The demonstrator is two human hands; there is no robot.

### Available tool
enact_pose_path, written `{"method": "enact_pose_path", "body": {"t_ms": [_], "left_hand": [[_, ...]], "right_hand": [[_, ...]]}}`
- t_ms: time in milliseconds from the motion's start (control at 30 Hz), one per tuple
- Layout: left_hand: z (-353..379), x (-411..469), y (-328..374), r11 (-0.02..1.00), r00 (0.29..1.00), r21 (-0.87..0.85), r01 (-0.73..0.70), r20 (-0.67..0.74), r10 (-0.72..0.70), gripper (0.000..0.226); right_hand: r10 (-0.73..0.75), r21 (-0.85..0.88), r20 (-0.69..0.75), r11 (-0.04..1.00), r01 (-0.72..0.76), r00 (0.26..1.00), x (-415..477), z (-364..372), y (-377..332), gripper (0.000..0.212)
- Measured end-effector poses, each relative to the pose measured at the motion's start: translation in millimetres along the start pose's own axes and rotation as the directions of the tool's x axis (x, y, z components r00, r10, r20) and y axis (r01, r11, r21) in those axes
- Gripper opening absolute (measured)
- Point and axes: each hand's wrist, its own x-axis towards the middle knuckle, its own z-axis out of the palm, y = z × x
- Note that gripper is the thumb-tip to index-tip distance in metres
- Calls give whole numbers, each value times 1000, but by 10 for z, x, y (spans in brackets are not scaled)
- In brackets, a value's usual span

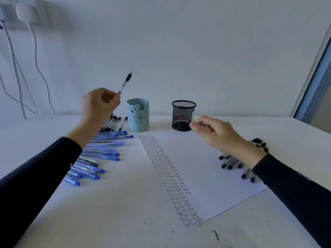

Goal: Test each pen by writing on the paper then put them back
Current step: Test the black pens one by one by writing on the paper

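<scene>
My left hand [99, 104] is raised above the table's left side and pinches a clear pen with a black grip [124, 83], which tilts up to the right and is blurred. A white paper [206, 169] lies in the middle, with columns of "Test" written along its left part. My right hand [213, 133] hovers over the paper's far right corner, beside the black mesh cup [183, 115]; its fingers are curled, and I cannot tell whether they hold something small.
A light-blue bear cup [138, 114] stands left of the mesh cup. Several blue pens [100, 154] fan out on the left, with black-capped pens [114, 122] behind them. More black pens [238, 161] lie under my right wrist. A small screw [215, 234] rests near the front edge.
</scene>
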Motion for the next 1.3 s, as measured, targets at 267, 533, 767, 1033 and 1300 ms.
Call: {"method": "enact_pose_path", "body": {"t_ms": [267,533,767,1033,1300], "left_hand": [[334,66,-421,876,929,482,32,310,-204,24],[502,27,-511,805,893,592,36,342,-292,18],[428,-55,-406,868,911,495,-49,379,-165,27],[207,-790,86,957,586,61,-283,801,123,66],[218,-880,142,935,481,176,-308,877,-7,107]], "right_hand": [[19,343,49,939,-35,999,-48,38,-142,36],[53,545,89,833,-93,995,-33,104,-122,35],[158,624,294,715,-315,943,-100,144,-166,34],[11,567,381,787,-243,924,-283,187,-432,24],[35,479,286,860,-175,958,-702,372,-445,47]]}}
